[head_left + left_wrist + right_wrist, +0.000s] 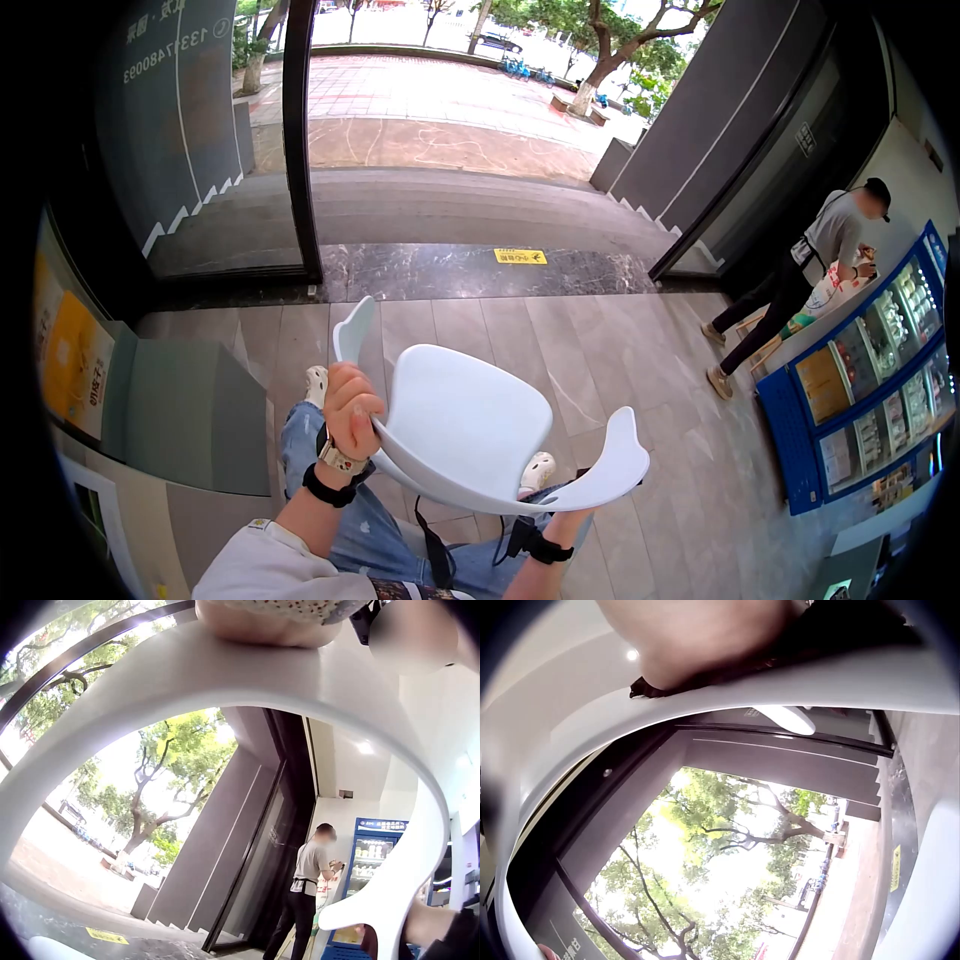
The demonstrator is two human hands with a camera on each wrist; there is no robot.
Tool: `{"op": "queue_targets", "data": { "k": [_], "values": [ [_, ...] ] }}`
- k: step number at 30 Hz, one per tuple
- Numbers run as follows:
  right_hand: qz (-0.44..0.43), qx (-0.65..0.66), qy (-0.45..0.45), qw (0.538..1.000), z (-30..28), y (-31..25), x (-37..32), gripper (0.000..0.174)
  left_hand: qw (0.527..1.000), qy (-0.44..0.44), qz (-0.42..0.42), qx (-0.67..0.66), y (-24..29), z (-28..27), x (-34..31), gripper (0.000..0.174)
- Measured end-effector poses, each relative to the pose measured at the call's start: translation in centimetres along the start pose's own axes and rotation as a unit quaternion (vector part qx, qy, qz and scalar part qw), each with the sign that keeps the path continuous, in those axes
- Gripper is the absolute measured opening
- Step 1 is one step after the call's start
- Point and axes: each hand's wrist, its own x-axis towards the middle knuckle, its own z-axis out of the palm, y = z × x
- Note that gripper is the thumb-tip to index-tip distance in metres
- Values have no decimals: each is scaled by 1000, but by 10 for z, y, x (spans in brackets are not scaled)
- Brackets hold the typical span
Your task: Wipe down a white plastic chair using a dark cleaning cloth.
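A white plastic chair [470, 400] with curved arms is in front of me, between my knees in the head view. My left hand [356, 405] grips its rim at the left arm, fingers curled over the edge. At the right arm, the chair hides most of my right hand, leaving my wrist and its black strap in sight below the rim. The right wrist view shows a blurred part of my right hand [705, 641] against the white shell, with dark cloth [649, 690] beneath it. I cannot tell how its fingers lie.
A grey-green cabinet [190, 415] stands at the left. Ahead, a doorway opens on steps [480, 210], with a yellow sticker [520, 257] on the dark sill. On the right, a person [835, 235] holding a bag stands by a blue display fridge [795, 450].
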Motion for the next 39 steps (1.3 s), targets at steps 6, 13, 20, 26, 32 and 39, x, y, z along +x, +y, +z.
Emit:
{"op": "queue_targets", "data": {
  "k": [6, 13, 20, 26, 32, 39],
  "values": [
    [13, 4, -15, 1000, -4, 1, -4, 48, 1000, -5, 0, 7, 5, -4, -6, 27],
    [38, 6, -2, 999, -16, 11, -13, 45, 1000, -23, 17, 9, 9, -14, -8, 26],
    [28, -83, -51, 995, -6, -12, -42, 49, 996, -83, -16, -23, 21, -29, -2, 23],
    [68, -126, -16, 990, 14, -36, -64, 51, 983, -178, -52, -14, 39, -55, 4, 21],
    [65, -140, -32, 987, 10, -20, -65, 49, 960, -253, -106, 57, 59, -69, -4, 16],
    [78, -144, -40, 986, 10, -9, -78, 48, 916, -311, -249, 56, 70, -98, -20, 22]
  ]
}}
